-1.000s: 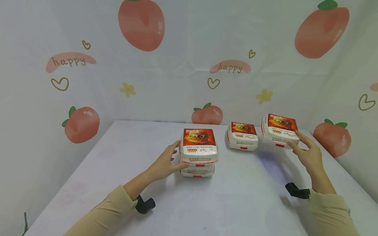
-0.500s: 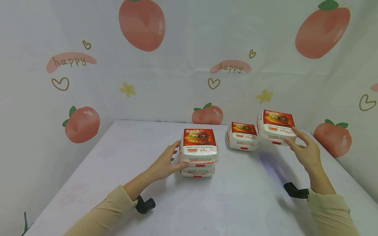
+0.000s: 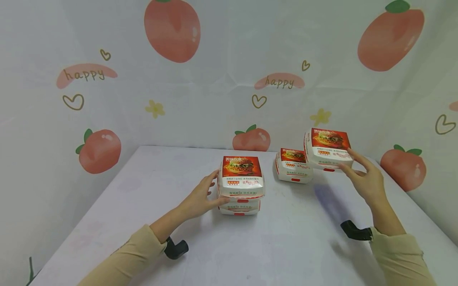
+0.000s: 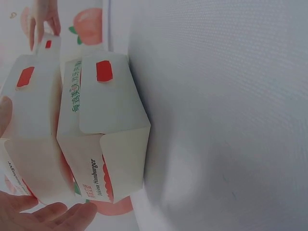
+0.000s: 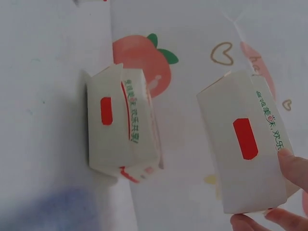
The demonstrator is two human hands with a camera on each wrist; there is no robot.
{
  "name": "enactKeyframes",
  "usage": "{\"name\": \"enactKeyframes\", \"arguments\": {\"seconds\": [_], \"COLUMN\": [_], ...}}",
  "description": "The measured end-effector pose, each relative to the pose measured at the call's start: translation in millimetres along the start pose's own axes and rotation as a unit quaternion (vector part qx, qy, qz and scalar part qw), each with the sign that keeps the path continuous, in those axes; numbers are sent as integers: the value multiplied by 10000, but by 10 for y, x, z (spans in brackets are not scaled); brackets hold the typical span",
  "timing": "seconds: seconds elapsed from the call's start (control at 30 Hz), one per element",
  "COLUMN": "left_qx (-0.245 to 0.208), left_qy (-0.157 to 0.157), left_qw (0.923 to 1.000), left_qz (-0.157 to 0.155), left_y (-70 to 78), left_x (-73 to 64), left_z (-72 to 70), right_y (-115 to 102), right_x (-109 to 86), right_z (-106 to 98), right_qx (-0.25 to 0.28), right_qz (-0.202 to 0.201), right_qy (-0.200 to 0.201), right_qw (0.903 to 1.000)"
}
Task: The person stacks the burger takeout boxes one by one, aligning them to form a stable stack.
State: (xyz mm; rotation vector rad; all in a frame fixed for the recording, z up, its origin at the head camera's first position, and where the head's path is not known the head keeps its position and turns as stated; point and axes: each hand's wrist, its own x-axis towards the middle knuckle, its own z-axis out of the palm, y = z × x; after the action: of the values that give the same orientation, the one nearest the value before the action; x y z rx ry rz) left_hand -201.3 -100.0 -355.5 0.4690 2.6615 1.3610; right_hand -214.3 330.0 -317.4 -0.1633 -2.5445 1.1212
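Two white and red hamburger boxes are stacked near the middle of the table. My left hand (image 3: 196,201) grips the upper box (image 3: 240,178), thumb at its front and fingers along its left side; the lower box (image 3: 237,208) sits beneath it. In the left wrist view the upper box (image 4: 33,103) lies between thumb and fingers. To the right, my right hand (image 3: 368,183) holds a third hamburger box (image 3: 327,149) raised off the table by its right side. That box overlaps another hamburger box (image 3: 291,171) standing on the table. The right wrist view shows the held box (image 5: 245,154) apart from the standing box (image 5: 110,130).
The white table (image 3: 171,171) meets a white fabric backdrop (image 3: 200,107) printed with red fruit and hearts. Black curved mounts (image 3: 176,249) stick out at both wrists. A bluish shadow falls on the table below the raised box.
My right hand has lifted its hamburger box higher and moved it left, so it now overlaps the standing box. The left hand and the stack have stayed still.
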Motion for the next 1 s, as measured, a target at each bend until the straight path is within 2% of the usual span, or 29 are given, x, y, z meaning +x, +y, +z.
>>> {"name": "enactKeyframes", "arguments": {"seconds": [0.37, 1.0], "left_qx": [62, 34], "left_qy": [-23, -49], "left_qw": [10000, 10000], "left_qz": [56, 36], "left_y": [5, 16], "left_x": [-8, -13], "left_z": [-6, -12], "right_y": [-190, -424], "right_x": [-39, -110], "right_z": [42, 115], "right_qx": [209, 378], "right_qz": [-423, -671], "right_qy": [-24, -162], "right_qw": [9989, 9969]}}
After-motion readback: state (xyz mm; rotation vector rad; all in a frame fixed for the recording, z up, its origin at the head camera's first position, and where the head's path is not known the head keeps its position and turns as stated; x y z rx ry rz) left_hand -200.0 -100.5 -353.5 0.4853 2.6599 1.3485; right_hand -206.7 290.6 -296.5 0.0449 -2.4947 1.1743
